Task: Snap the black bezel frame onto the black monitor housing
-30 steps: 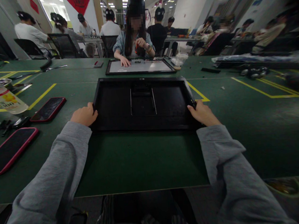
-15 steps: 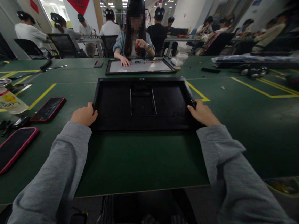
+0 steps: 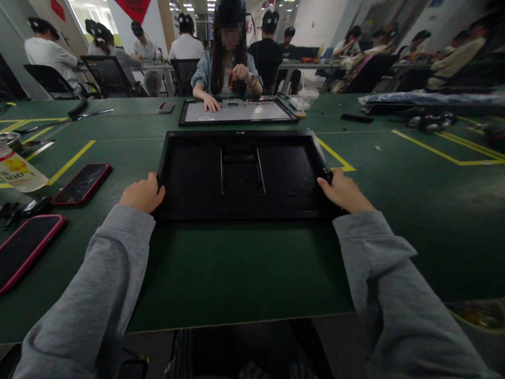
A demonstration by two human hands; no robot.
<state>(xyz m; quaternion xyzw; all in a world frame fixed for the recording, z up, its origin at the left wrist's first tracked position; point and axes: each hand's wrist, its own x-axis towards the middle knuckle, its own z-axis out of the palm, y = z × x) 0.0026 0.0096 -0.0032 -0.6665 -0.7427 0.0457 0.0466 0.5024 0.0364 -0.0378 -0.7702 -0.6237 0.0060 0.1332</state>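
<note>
In front of me on the green table (image 3: 233, 274) is a black monitor back cover (image 3: 193, 177), its hollow inner side facing up. Two thin metal rails run across its middle. My left hand (image 3: 142, 194) grips its left edge, thumb on the rim and the other fingers mostly hidden. At the right edge, my right hand (image 3: 344, 190) holds it in the same way, with the fingers out of sight beneath.
Two red-cased phones (image 3: 82, 184) and a labelled drink cup (image 3: 9, 169) lie at left. Across the table a co-worker (image 3: 228, 68) leans over a flat panel (image 3: 246, 112). A black strip (image 3: 356, 119) and a wrapped long item (image 3: 430, 98) are at right.
My hands and the cover stay in place. Across the table, the co-worker's raised hand has shifted slightly.
</note>
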